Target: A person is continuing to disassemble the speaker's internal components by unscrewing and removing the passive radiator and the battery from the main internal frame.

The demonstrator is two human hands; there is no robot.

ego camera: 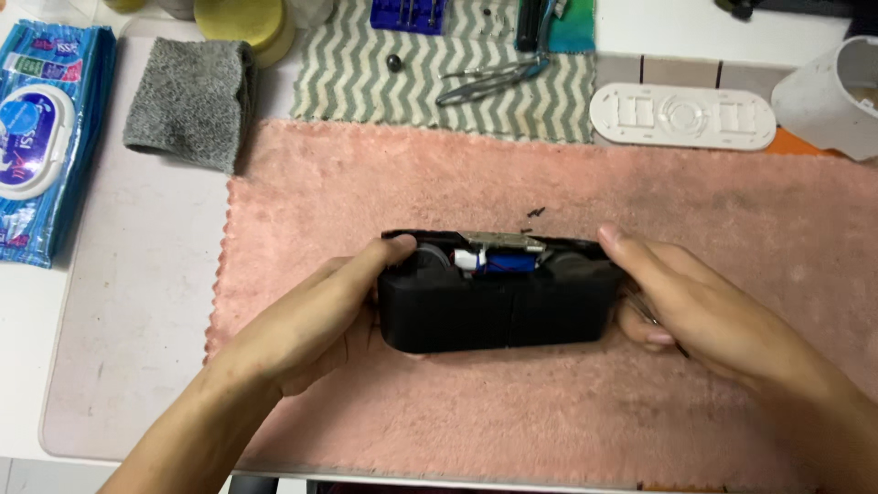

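Note:
A black oblong device casing stands on edge on a pink towel, opened at the top so a blue cylindrical part, a white connector and a metal strip show inside. My left hand grips its left end, thumb on the upper corner. My right hand holds the right end, fingers wrapped behind it, with a thin dark tool tucked under the fingers. Two small black screws lie on the towel just behind the casing.
A grey folded cloth and a blue wet-wipe pack lie far left. Behind are a striped cloth with tweezers, a blue bit holder, a white oblong plastic plate and a white cup.

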